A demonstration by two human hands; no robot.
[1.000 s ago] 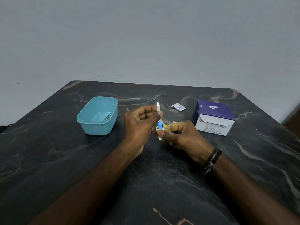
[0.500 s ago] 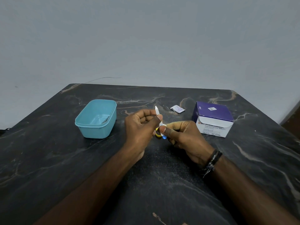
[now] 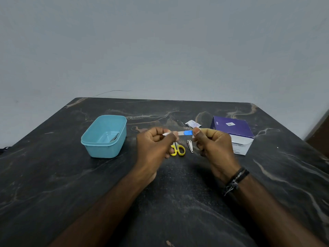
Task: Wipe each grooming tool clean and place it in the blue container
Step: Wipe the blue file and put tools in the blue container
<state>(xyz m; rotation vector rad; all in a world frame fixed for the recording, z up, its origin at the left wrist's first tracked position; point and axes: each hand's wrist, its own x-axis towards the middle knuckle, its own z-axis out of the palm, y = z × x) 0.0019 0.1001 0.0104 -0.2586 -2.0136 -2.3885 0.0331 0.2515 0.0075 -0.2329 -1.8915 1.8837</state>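
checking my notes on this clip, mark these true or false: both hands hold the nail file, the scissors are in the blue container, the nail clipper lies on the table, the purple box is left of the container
1. Both the left hand and the right hand hold the nail file: true.
2. The yellow-handled scissors are in the blue container: false, they lie on the table.
3. The nail clipper lies on the table: true.
4. The purple box is left of the container: false, it is to the right.

On the table, container lies left, box right, scissors and clipper between.
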